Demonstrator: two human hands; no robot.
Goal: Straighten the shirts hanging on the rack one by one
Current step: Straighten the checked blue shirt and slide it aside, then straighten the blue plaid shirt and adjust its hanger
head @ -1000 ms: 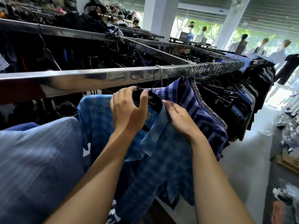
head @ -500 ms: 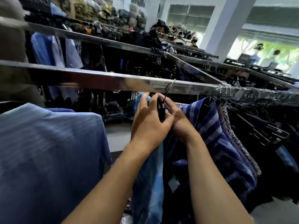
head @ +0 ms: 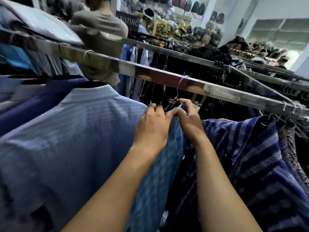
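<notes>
Left hand (head: 151, 129) and right hand (head: 188, 118) both pinching collar of blue checked shirt (head: 160, 164), on hanger (head: 173, 104), under rack rail (head: 217, 91).

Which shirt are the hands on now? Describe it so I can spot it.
Follow the nearest metal rail to the wire hook above the hands. Below it hangs the checked shirt, gripped at the neck by the left hand and right hand. It is mid-blue, between a pale striped shirt on its left and a dark plaid shirt on its right.

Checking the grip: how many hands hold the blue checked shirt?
2. Left hand holds the blue checked shirt on the collar's left, right hand on its right.
</notes>
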